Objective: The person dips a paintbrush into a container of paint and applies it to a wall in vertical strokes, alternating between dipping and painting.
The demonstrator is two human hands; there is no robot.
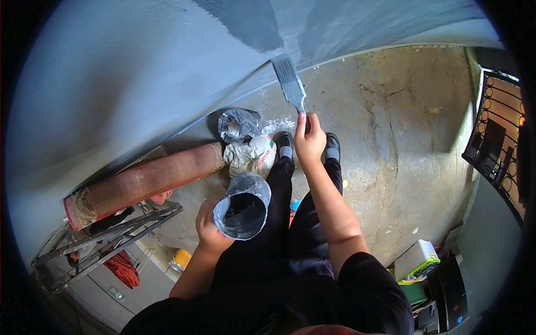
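Note:
My right hand (310,137) is closed around the handle of a wide paintbrush (290,81), whose grey-coated bristles point up toward the wall. The bristle tips are near the lower edge of a darker grey patch (251,25) on the pale blue-grey wall (162,50); whether they touch it I cannot tell. My left hand (214,230) grips the side of a grey-smeared container (261,195), its mouth tilted toward me, with dark grey material inside. Beyond the container are a white mortar bag (248,155) and an opened grey plastic bag (239,124).
A rolled reddish mat (148,181) lies along the wall at left. Below it stands a metal frame (111,237). The concrete floor (391,162) extends right to a barred gate (497,128). A white box (416,259) sits at lower right.

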